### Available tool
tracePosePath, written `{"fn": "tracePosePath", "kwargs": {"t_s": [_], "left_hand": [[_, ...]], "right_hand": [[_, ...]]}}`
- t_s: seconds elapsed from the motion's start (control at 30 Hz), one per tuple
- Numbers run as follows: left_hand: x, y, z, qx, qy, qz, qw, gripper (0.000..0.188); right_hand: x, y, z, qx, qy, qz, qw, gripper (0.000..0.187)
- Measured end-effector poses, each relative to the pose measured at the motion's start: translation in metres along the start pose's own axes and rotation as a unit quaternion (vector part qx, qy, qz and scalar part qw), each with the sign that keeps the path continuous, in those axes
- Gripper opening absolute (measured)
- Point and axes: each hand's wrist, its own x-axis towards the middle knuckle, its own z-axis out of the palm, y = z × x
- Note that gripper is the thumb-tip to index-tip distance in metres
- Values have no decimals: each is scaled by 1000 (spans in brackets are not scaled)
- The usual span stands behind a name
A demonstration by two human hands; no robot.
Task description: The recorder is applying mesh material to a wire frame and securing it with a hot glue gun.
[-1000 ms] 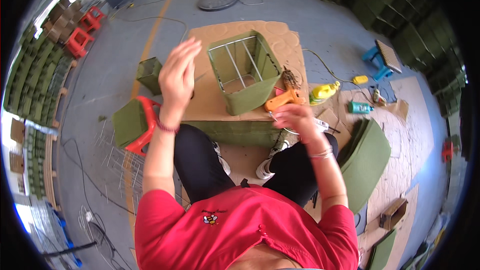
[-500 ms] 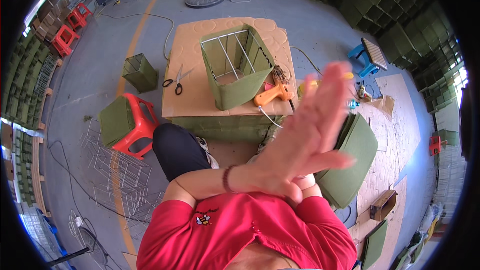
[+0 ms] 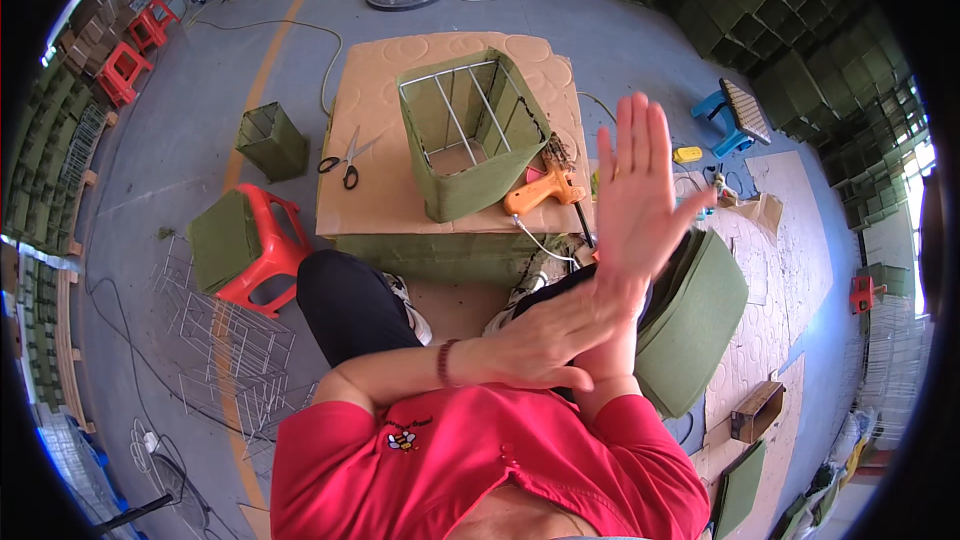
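My right hand (image 3: pixel 642 200) is raised, palm showing, with its fingers stretched out and thumb apart. My left hand (image 3: pixel 548 335), with a dark red bead bracelet on its wrist, lies flat across my right wrist, thumb out; neither hand holds anything. Beyond them, on a cardboard-topped block (image 3: pixel 370 205), stands a green open box (image 3: pixel 465 185) with a metal wire frame inside. Touching its right side is an orange glue gun (image 3: pixel 540 192), its cord trailing down. A pair of black-handled scissors (image 3: pixel 347 162) lies open to the left of the box.
To the left, a red stool (image 3: pixel 280 255) bears green panels, with wire frames (image 3: pixel 235 350) on the floor below. A smaller green box (image 3: pixel 272 143) stands behind it. Stacked green sheets (image 3: pixel 700 330) lean at my right. A blue stool (image 3: pixel 735 120) is farther off.
My left hand has slid down from over my right palm to the wrist. The right hand's palm and fingers now show.
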Motion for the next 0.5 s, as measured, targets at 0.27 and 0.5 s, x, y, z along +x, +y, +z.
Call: {"fn": "tracePosePath", "kwargs": {"t_s": [0.27,0.5], "left_hand": [[-124,-110,-26,26,465,-334,819,59],[-144,-202,-69,-146,459,-326,813,61]], "right_hand": [[23,110,-91,-284,153,201,925,81],[-26,140,-72,-212,76,211,951,78]]}}
